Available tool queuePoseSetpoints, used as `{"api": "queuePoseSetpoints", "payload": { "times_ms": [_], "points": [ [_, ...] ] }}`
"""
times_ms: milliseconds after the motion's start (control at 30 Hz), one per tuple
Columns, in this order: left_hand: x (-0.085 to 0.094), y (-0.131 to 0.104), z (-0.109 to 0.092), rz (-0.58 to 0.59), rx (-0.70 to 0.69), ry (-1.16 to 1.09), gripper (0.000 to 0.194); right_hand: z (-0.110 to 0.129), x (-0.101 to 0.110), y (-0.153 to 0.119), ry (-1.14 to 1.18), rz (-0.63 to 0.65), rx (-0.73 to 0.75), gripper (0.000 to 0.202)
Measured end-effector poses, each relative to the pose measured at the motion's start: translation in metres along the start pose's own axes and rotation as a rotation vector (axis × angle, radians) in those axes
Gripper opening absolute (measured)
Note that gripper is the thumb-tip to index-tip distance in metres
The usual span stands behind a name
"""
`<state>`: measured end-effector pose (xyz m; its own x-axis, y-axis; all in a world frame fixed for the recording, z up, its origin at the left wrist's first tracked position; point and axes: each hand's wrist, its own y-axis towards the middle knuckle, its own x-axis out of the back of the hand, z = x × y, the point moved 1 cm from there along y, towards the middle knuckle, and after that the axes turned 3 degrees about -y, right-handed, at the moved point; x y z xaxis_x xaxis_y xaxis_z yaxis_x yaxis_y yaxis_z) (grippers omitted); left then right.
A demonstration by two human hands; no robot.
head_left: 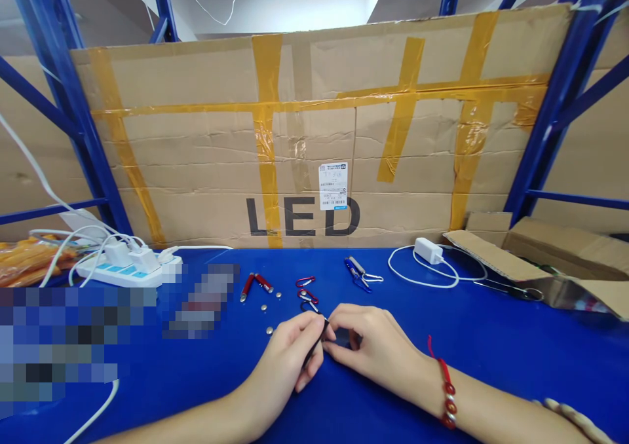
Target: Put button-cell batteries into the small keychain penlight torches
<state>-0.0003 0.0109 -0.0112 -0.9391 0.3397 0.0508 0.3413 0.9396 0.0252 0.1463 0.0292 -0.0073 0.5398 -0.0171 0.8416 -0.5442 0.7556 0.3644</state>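
My left hand (295, 349) is closed around a slim black tube (312, 351), which looks like a small keychain flashlight; the fingers cover most of it. At its upper end, my right hand (366, 339) pinches with thumb and forefinger, and the exact contact is partly hidden. Just beyond the fingertips lies a black carabiner clip (309, 306), close to a red carabiner (308, 296) and another red clip (305, 281). Two red tubes with silver ends, one a red flashlight (264, 283), rest farther left. Several button cells (264, 308) are scattered beside them.
Behind the hands are a blue flashlight (354, 270) and a silver one with clips. A white charger (428, 251) with its cable sits back right, near an open cardboard box (550, 290). At left stands a power strip (122, 270). Taped cardboard (206, 169) walls the back.
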Motion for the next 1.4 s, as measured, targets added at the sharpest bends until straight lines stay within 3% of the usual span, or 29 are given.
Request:
{"api": "queuePoseSetpoints", "payload": {
  "times_ms": [1400],
  "points": [
    [-0.0027, -0.0043, -0.0028, 0.073, 0.053, 0.126, 0.036, -0.0005, -0.0017, -0.0003, -0.033, 0.018, 0.034, 0.01]
  ]
}}
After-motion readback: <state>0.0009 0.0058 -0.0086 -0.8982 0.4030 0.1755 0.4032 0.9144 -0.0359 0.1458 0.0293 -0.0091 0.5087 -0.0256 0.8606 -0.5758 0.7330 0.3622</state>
